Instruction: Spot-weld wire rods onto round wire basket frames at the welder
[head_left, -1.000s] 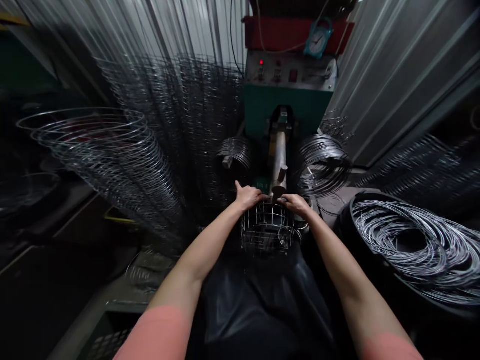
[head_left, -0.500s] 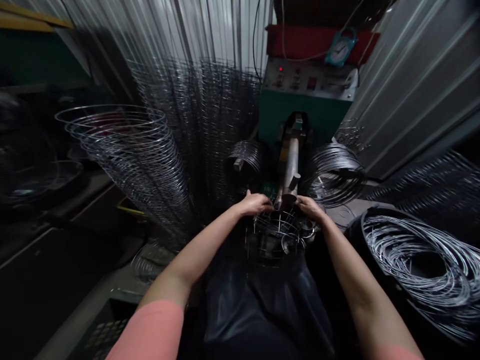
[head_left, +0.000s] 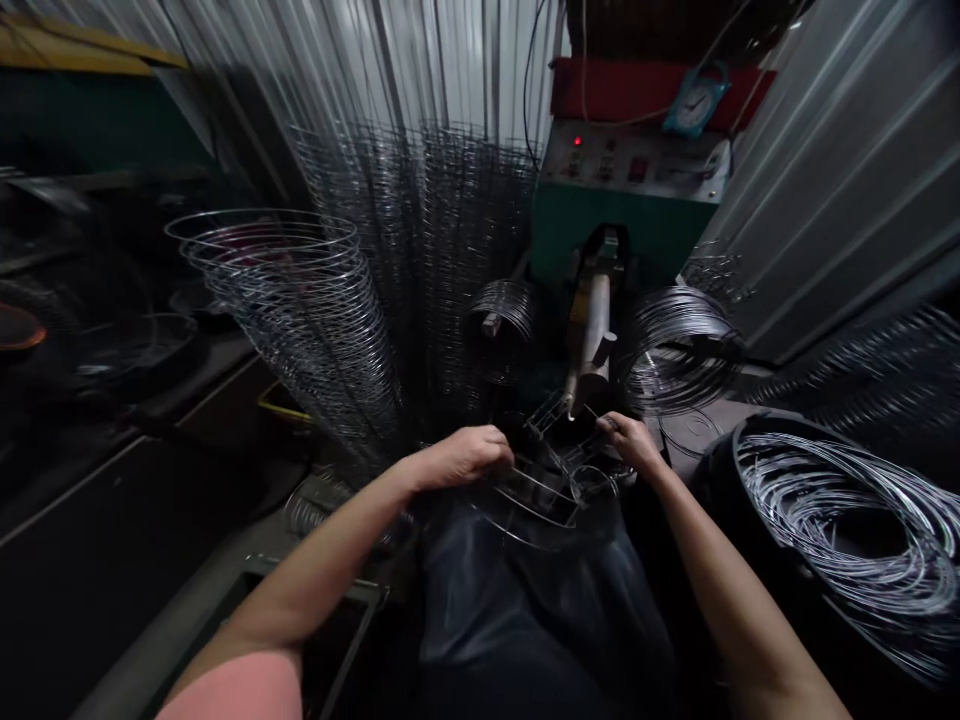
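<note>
In the head view my left hand (head_left: 472, 455) is closed on the side of a wire frame (head_left: 536, 505) with curved rods, held tilted low over my lap. My right hand (head_left: 631, 442) pinches a short, thin piece of wire (head_left: 592, 411) close to the welding machine's rod-like arm (head_left: 596, 315). The tip of that arm is just left of my right fingers. Below it, wire rings and crossbars overlap in the dark, so which parts are joined is hard to tell.
Tall stacks of wire rings (head_left: 300, 290) stand left and behind. Wire coils (head_left: 679, 345) flank the machine arm. A black tub (head_left: 757, 490) of wire rings is at right. The green machine (head_left: 626, 225) shows a red light; a blue clock (head_left: 696, 103) hangs above. A crate (head_left: 360, 610) sits lower left.
My left hand has moved left and down, drawing the wire frame away from the machine arm and tilting it. My right hand has shifted slightly down. The view has turned a little left.
</note>
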